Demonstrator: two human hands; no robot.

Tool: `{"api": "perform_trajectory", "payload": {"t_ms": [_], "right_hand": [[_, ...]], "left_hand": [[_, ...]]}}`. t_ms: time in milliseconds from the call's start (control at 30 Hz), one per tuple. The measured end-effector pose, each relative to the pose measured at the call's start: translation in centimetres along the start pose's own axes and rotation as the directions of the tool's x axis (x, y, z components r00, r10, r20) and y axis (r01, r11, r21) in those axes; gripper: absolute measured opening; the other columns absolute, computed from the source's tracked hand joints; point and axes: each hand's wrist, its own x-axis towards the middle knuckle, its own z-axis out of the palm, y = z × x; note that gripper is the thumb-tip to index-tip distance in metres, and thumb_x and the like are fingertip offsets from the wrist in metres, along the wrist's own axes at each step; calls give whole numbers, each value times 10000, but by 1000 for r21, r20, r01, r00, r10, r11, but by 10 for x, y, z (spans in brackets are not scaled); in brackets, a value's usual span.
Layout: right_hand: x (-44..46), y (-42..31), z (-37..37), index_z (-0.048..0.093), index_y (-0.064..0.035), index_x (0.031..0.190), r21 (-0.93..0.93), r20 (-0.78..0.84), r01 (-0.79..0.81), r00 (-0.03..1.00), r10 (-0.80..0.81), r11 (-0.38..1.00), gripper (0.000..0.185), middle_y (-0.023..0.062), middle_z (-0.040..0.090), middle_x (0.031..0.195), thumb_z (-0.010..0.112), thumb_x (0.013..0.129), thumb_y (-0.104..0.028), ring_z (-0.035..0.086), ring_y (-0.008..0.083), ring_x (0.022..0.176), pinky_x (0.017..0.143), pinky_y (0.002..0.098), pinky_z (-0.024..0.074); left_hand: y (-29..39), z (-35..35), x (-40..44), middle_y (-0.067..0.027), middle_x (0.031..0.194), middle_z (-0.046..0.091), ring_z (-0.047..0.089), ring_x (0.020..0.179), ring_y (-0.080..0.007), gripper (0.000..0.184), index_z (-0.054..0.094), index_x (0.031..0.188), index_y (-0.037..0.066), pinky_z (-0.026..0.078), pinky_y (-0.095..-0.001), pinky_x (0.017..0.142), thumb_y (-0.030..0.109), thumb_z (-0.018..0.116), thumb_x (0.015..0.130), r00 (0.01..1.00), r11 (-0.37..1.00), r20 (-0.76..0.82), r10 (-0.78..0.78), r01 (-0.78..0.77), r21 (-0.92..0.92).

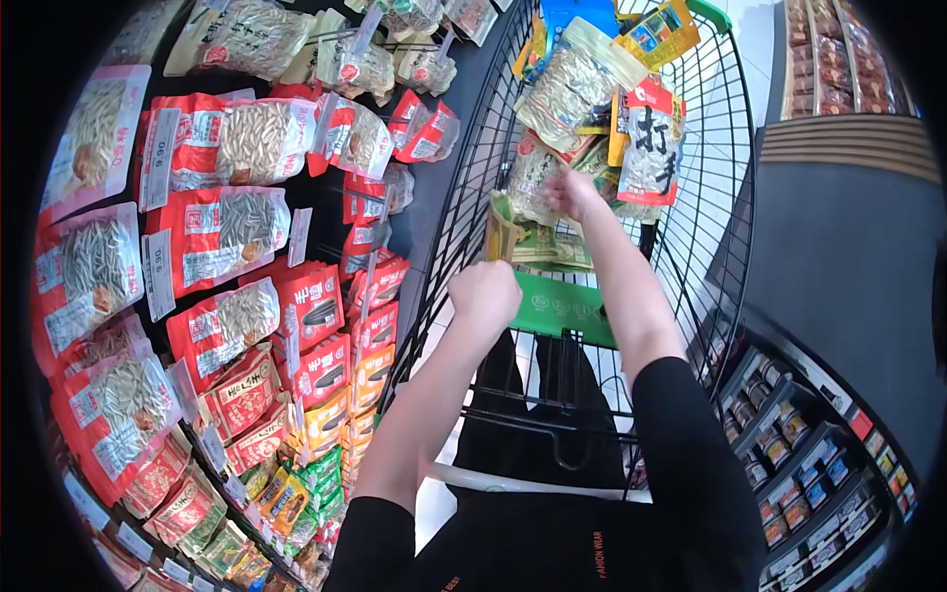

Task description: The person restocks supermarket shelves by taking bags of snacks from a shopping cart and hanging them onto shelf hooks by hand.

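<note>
My left hand (486,296) is closed around the lower end of a narrow green-and-tan snack packet (501,229), held upright near the cart's green handle panel (558,304). Farther into the cart, my right hand (575,193) is at the edge of a clear-and-red bag of seeds (531,180), its fingers loosely apart. Whether they touch the bag is hard to tell. Beyond it lie a large clear bag of pale seeds (574,84) and a red-and-white bag with black characters (651,138). A green packet (552,247) lies below my right hand.
The black wire shopping cart (725,187) stands before me. On the left, a shelf rack carries hanging red-and-clear seed bags (232,138) and price tags (158,271). On the right are a grey counter (838,237) and shelves of jars (774,449).
</note>
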Motion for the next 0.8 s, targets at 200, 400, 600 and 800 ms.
{"api": "perform_trajectory", "payload": {"t_ms": [200, 400, 600, 800], "right_hand": [[70, 3, 18, 495, -44, 1016, 665, 26, 39, 997, -76, 746, 205, 82, 556, 899, 463, 965, -240, 563, 172, 703, 636, 303, 485], [51, 9, 34, 498, -92, 919, 885, -209, 180, 978, 21, 430, 232, 12, 497, 712, 447, 945, -318, 428, 118, 564, 514, 277, 384], [65, 27, 17, 462, -106, 902, 761, -191, 242, 970, -148, 602, 213, -22, 467, 642, 417, 1007, -285, 379, 102, 463, 447, 248, 349], [63, 51, 2, 498, -81, 799, 190, -328, 487, 850, -412, 853, 205, 22, 556, 638, 521, 966, -199, 395, 87, 420, 384, 254, 305]], "left_hand": [[0, 18, 2, -160, 754, 694, 694, 742, -317, 181, 713, 756, 58, 524, -440, 638, 164, 566, 764, 1000, 1000, 11, 19, -19, 24], [3, 21, 0, -164, 729, 686, 690, 685, -317, 178, 707, 735, 64, 516, -443, 614, 168, 566, 768, 999, 998, -25, 36, -35, 51], [-3, 28, -3, -159, 713, 684, 689, 665, -317, 167, 703, 741, 66, 516, -442, 600, 164, 569, 763, 996, 997, -45, 71, -69, 47], [-2, 26, -4, -160, 724, 687, 693, 690, -318, 166, 699, 748, 67, 532, -429, 621, 160, 563, 769, 998, 999, -51, 35, -33, 43]]}}
